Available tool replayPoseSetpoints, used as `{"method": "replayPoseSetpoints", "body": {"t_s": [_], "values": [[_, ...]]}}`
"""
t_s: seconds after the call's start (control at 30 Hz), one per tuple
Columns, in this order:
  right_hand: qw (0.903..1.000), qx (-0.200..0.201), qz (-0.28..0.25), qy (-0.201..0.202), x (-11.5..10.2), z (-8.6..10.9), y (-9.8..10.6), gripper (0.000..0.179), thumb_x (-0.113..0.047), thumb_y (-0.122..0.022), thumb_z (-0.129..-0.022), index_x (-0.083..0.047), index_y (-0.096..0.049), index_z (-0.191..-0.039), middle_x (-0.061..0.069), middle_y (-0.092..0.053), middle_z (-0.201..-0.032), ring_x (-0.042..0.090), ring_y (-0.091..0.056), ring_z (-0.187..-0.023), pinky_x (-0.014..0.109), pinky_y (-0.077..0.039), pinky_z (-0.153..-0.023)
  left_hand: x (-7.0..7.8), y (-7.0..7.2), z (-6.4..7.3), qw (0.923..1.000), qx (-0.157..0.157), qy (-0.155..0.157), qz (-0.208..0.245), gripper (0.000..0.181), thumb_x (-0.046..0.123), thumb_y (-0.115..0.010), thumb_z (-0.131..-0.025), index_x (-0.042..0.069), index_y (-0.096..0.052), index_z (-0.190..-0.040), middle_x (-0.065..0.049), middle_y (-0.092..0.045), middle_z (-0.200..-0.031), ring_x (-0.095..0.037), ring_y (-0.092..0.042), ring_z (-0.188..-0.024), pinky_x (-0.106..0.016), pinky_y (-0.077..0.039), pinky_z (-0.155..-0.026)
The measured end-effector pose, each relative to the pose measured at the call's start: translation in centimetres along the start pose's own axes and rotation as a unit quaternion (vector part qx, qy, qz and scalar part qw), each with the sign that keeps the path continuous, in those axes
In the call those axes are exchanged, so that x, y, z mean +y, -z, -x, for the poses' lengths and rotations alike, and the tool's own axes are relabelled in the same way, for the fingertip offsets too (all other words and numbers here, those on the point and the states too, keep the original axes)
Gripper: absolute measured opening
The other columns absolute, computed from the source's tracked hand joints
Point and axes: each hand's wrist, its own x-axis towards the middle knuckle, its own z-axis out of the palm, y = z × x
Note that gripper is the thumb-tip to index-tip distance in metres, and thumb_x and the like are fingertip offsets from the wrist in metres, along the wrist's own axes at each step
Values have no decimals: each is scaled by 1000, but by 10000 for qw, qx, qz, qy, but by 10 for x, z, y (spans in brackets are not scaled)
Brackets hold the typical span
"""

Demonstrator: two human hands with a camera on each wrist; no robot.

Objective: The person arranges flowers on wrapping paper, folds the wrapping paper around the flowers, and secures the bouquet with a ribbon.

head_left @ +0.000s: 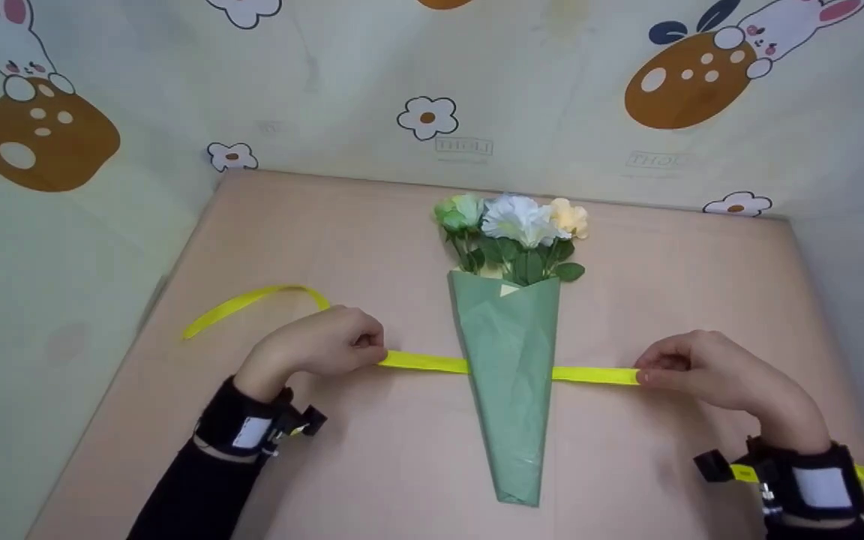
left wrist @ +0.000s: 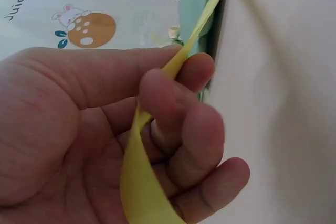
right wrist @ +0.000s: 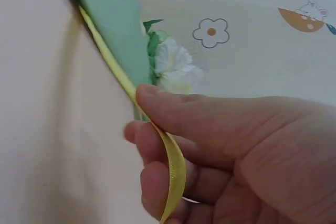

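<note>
Ribbon runs straight beneath the green-wrapped bouquet on the desk, fingers of the left hand and right hand clamped on it either side; looks like the positioning step, and the next move probably calls for folding both lengths evenly over the front.

The person's left hand and right hand are bare. The left sleeve and right sleeve are plain black. A wide black left wristband carries a white rectangular patch, silvery metal fittings and a small, blocky black device. The black right wristband has a similar white panel, silvery hardware and black block.
</note>
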Motion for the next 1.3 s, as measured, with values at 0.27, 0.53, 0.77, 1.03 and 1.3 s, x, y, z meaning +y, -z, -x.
{"method": "replayPoseSetpoints", "body": {"t_s": [0.27,0.53,0.77,1.03,1.3], "values": [[9983,-363,-400,209,-15,0,17,14,-37,-63,-85,-24,-66,-84,-2,-60,-69,12,-49,-61,23,-40,-52,15,13,-5,9982,-367,-15,464,27,34,-57,-90,14,-62,-72,6,-45,-55,-10,-41,-46,-26,-36,-45],[9939,-790,-763,117,-36,-7,27,17,-37,-61,-87,-20,-65,-87,8,-57,-70,21,-50,-59,25,-40,-49,34,30,-11,9933,-928,-204,664,38,39,-50,-92,12,-57,-65,4,-45,-52,-12,-38,-43,-27,-33,-46],[9906,-839,-894,606,-42,-5,37,16,-34,-56,-90,-20,-64,-89,5,-57,-68,22,-52,-60,27,-44,-53,46,41,-16,9892,-865,-721,934,32,37,-49,-93,18,-56,-68,3,-48,-57,-12,-40,-46,-27,-34,-46],[9879,-292,-1129,1021,-48,-3,42,12,-27,-55,-92,-18,-62,-92,7,-57,-68,21,-53,-59,29,-44,-54,48,43,-16,9817,-540,-1138,1430,26,33,-50,-93,19,-56,-73,3,-50,-60,-12,-41,-46,-26,-33,-42],[9879,287,-1001,1152,-51,-6,39,9,-25,-57,-91,-19,-62,-94,2,-59,-71,20,-55,-61,28,-42,-51,53,41,-29,9436,-48,-1666,2861,24,28,-50,-94,10,-56,-80,-7,-49,-70,-19,-43,-56,-27,-35,-47]]}}
